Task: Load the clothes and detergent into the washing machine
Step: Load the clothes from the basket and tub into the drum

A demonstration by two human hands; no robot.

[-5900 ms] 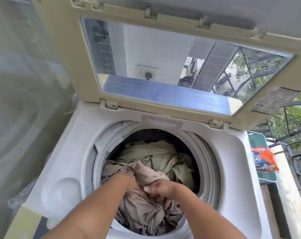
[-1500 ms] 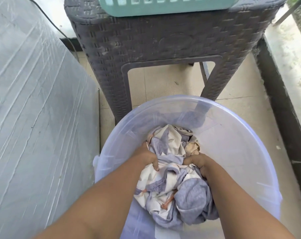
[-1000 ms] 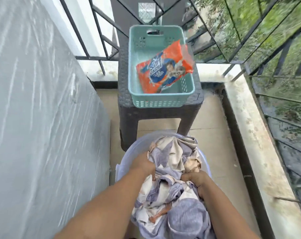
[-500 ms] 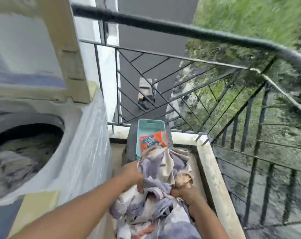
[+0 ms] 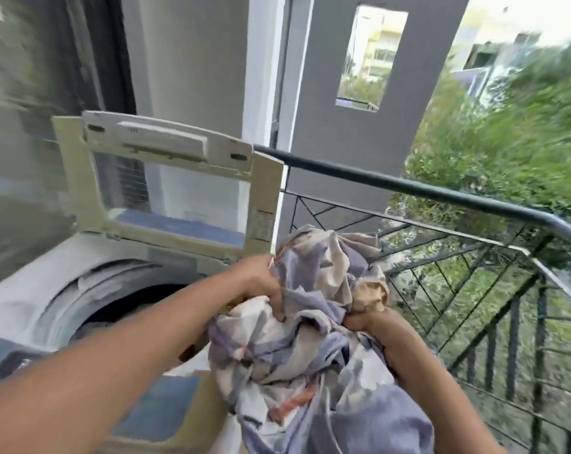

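Note:
A bundle of lilac, cream and peach patterned clothes (image 5: pixel 313 339) hangs in the air just right of the washing machine (image 5: pixel 48 290). My left hand (image 5: pixel 261 286) grips the bundle's upper left side. My right hand (image 5: pixel 369 322) grips its right side, partly buried in cloth. The top-loading machine is white, its cream lid (image 5: pixel 172 188) stands up open, and its dark drum opening (image 5: pixel 126 309) lies left of the bundle, mostly behind my left forearm. The view is blurred. No detergent is in view.
A dark metal balcony railing (image 5: pixel 441 198) runs from behind the lid to the right edge, close to the bundle. Green bushes lie beyond it. A grey wall with a window opening (image 5: pixel 372 57) stands behind.
Both hands lifted the bundle out of the tub on the floor and carried it up and left. It now hangs beside the open drum; the tub and detergent basket have left the view.

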